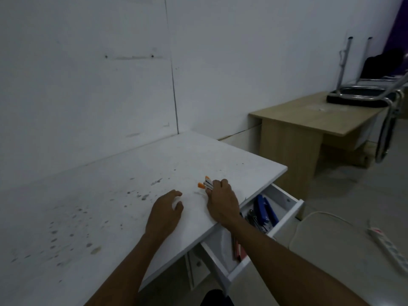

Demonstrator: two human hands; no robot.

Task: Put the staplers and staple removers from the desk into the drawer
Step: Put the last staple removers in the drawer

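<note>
The small white, orange-tipped staple remover [205, 184] lies on the white table [110, 195] under the right hand's [223, 202] closing fingertips, long axis pointing away, the open white drawer [284, 219] just right; the left hand [166, 210] rests empty, loosely curled.

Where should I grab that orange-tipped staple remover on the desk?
Pinch the staple remover across its narrow white body, coming from above on the near side, where the right hand already rests. Its orange tips point away toward the wall, so that end stays clear.

surface: white desk [132, 173], grey-speckled | on it: orange-tipped staple remover [205, 184] near right front edge
</note>
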